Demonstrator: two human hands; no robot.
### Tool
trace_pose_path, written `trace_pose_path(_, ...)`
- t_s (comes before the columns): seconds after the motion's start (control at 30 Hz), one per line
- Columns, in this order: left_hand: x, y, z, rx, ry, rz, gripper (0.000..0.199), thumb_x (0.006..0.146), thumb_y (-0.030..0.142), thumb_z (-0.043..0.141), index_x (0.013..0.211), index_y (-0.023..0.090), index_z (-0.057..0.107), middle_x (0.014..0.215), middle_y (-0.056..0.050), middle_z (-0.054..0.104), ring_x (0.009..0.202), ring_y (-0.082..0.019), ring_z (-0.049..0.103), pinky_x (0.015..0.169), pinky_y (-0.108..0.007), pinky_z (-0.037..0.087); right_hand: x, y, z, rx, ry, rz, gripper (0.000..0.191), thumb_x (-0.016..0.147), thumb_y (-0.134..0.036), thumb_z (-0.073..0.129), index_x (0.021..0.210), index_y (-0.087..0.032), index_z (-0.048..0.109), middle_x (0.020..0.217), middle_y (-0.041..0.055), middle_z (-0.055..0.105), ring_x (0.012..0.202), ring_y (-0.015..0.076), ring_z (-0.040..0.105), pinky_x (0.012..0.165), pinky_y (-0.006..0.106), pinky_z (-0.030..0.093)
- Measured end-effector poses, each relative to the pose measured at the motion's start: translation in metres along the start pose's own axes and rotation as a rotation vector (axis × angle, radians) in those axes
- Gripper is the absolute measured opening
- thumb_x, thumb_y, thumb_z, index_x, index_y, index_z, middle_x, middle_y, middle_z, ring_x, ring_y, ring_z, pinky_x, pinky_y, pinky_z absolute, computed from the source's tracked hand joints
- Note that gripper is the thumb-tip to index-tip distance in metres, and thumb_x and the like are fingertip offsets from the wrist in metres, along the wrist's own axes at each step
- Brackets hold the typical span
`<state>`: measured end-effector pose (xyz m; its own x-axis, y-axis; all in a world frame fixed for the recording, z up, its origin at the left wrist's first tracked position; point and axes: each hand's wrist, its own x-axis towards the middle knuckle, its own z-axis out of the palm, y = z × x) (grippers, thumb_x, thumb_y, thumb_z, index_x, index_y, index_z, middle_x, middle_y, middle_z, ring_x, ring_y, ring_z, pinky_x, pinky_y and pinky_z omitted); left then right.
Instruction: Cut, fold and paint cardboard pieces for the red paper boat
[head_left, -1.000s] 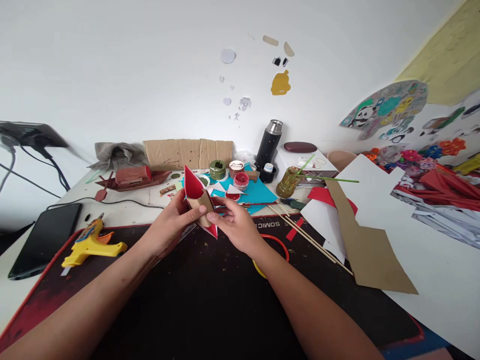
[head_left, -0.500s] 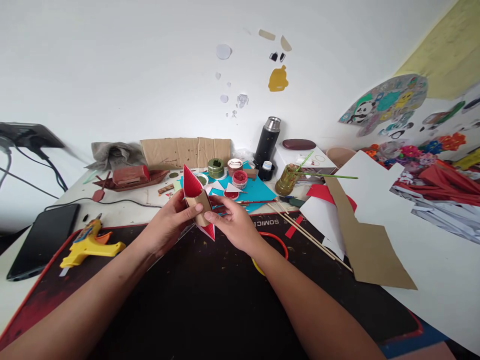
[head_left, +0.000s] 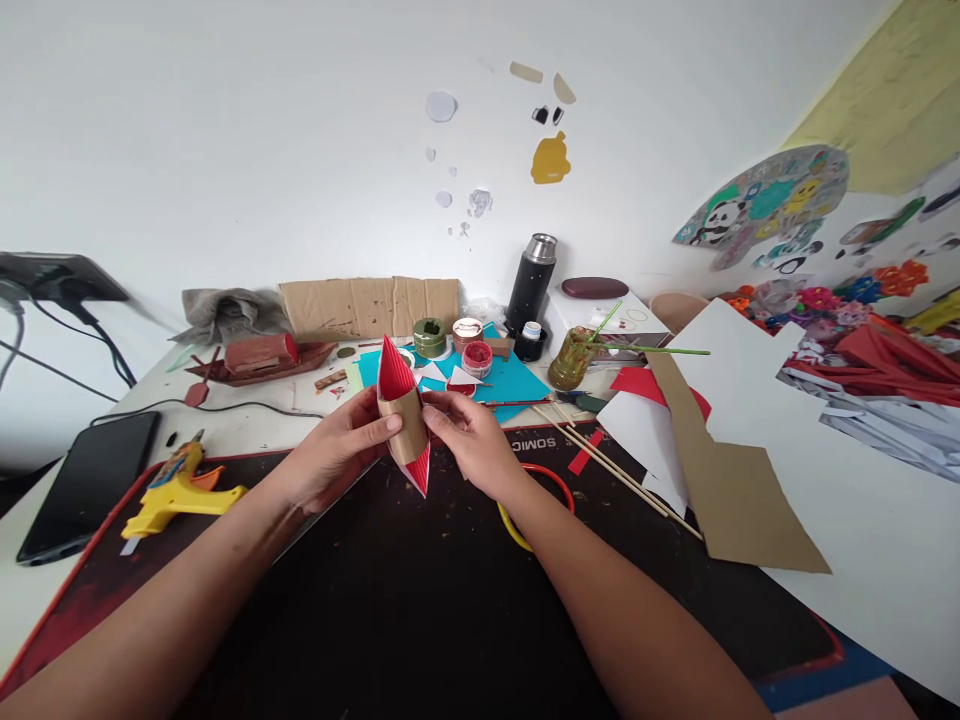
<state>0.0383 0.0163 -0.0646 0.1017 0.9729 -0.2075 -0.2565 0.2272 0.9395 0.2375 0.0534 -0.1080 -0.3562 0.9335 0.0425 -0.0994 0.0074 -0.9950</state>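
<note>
A small red paper boat [head_left: 397, 374] with pointed ends and a brown cardboard band [head_left: 409, 427] around its middle is held above the black mat. My left hand [head_left: 346, 440] grips its left side, thumb on the band. On the opposite side, my right hand [head_left: 466, 437] pinches the edge between thumb and fingers. The fingers behind the boat are partly hidden. Under my right forearm lies a red and yellow ring [head_left: 551, 475]. Farther left on the mat rests a yellow glue gun [head_left: 184, 500].
Behind the hands are paint jars [head_left: 430, 338] on blue paper [head_left: 517, 382], and a black flask [head_left: 532, 280]. Thin sticks [head_left: 622, 470] and cut cardboard [head_left: 750, 500] lie at right. A phone [head_left: 90, 485] and a finished-looking red boat [head_left: 262, 358] sit at left.
The boat has turned slightly and its band faces me more. My right thumb has moved off the front of the band to its right edge.
</note>
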Motion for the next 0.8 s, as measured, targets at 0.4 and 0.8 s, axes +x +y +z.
trace_pose_path(0.4,0.0016,-0.0007,0.0008,0.127,-0.039,0.12,0.072,0.07,0.045,0.105,0.133,0.027,0.075,0.138,-0.011,0.078,0.134,-0.039,0.068,0.11,-0.048,0.057,0.0015,0.0035,-0.0023,0.109,-0.053,0.019,0.034,0.096,-0.04,0.082,0.127,-0.026,0.078,0.134,0.01,0.081,0.127,0.0311,0.077,0.106,0.051,0.065)
trace_pose_path(0.8,0.0017,0.0012,0.0007,0.191,-0.07,0.175,0.072,0.07,0.048,0.105,0.132,0.029,0.075,0.139,-0.01,0.076,0.13,-0.036,0.067,0.107,-0.044,0.056,0.0025,0.0012,-0.0032,0.089,-0.052,-0.048,0.033,0.096,-0.039,0.081,0.126,-0.027,0.08,0.139,0.0094,0.081,0.131,0.0303,0.076,0.118,0.054,0.057)
